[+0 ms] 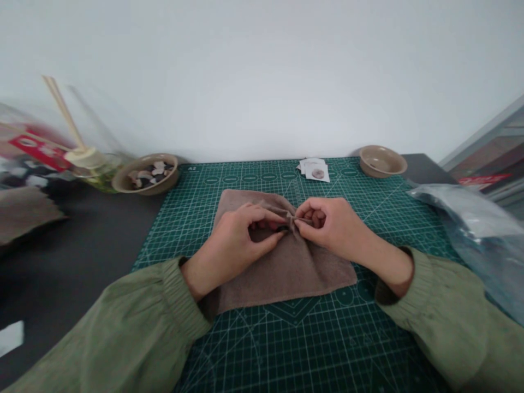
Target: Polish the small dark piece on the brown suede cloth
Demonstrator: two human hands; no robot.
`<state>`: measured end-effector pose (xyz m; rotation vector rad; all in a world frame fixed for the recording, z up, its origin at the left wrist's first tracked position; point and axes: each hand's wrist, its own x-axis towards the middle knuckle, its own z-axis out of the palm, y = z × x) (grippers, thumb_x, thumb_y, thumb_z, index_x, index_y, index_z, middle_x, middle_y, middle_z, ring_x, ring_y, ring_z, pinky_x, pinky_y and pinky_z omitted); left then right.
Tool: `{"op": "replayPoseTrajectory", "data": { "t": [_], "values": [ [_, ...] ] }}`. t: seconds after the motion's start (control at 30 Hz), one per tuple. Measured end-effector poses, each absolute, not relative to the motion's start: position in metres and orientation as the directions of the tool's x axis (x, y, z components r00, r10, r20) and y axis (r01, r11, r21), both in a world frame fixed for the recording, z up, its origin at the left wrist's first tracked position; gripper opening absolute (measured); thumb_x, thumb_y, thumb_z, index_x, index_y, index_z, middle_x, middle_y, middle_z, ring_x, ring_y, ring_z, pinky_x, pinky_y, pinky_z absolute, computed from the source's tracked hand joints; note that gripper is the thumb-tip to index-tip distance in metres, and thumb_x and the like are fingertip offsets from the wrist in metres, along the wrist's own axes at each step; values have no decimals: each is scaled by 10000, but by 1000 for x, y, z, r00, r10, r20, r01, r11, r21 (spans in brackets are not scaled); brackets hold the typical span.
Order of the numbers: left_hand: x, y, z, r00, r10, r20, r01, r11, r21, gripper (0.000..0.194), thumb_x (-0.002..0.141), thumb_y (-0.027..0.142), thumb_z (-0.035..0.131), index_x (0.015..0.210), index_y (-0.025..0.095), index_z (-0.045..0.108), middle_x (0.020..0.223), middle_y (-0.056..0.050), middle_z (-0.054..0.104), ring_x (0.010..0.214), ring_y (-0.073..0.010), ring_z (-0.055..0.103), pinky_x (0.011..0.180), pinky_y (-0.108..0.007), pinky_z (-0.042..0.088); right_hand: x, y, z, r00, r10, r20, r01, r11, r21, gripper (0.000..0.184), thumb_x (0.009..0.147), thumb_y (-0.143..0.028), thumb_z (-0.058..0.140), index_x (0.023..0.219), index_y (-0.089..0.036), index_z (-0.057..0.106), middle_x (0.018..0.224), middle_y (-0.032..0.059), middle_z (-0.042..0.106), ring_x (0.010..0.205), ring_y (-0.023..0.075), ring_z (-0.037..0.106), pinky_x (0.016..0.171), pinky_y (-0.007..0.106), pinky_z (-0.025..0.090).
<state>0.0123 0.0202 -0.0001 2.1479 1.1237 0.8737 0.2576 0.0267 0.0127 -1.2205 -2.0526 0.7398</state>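
A brown cloth lies on the green cutting mat, its middle bunched up between my two hands. My left hand is closed in a pinch, thumb and index finger on a small dark stone that is partly hidden by the fingers and the cloth. Touching it from the other side, my right hand pinches a raised fold of the cloth with thumb and fingers. The cloth's corners spread flat around both hands.
A tan bowl of black, white and tan stones stands at the back left, beside a reed diffuser. Another tan bowl sits at the back right, near small white cards. Clear plastic packaging lies on the right.
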Motion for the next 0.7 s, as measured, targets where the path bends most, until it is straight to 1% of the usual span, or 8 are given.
{"op": "replayPoseTrajectory", "data": {
  "t": [0.07,0.13,0.23,0.37,0.47,0.57,0.7],
  "values": [
    [13,20,-1,383,889,250,524,-432,734,159,904,289,838,1061,264,836,1055,-12,839,935,-210,788,845,-341,616,256,26,13,-383,893,235,542,424,-726,28,874,-174,780,898,-188,786,651,-49,667,560,95,537,585,252,404],
    [13,19,-2,352,907,231,541,-398,741,120,886,305,853,994,257,839,1002,-9,837,881,-203,786,807,-331,611,253,25,13,-401,883,245,528,441,-725,37,878,-163,779,905,-188,787,658,-51,662,566,94,535,589,249,406],
    [13,18,-2,336,916,221,546,-381,746,106,871,304,857,970,266,853,981,-8,842,883,-208,792,804,-329,613,249,25,12,-436,855,281,508,492,-707,41,888,-150,776,908,-185,777,677,-49,660,581,95,544,599,246,410],
    [14,18,-4,326,916,232,544,-383,746,124,858,296,856,981,284,859,1002,0,843,897,-208,796,808,-326,620,247,27,10,-480,811,336,519,571,-636,59,887,-120,769,905,-175,755,738,-31,678,642,107,580,634,248,422],
    [15,18,-4,333,912,240,551,-395,735,133,849,267,849,981,280,858,1014,-2,842,909,-212,794,812,-326,622,248,27,8,-492,781,385,505,616,-604,68,891,-110,759,923,-169,748,770,-23,683,662,112,582,648,253,424],
    [15,18,-4,335,911,242,553,-397,732,139,852,260,841,990,269,860,1030,-14,843,930,-223,792,829,-333,628,248,27,8,-512,764,393,506,638,-580,73,893,-101,745,919,-168,734,779,-19,682,666,116,576,654,257,424],
    [15,18,-2,345,907,241,560,-405,723,147,853,268,838,998,259,859,1047,-26,844,943,-237,793,846,-351,635,248,26,9,-527,748,404,502,658,-562,50,918,-129,726,933,-177,726,806,-7,688,694,129,586,680,268,435]
  ]
}}
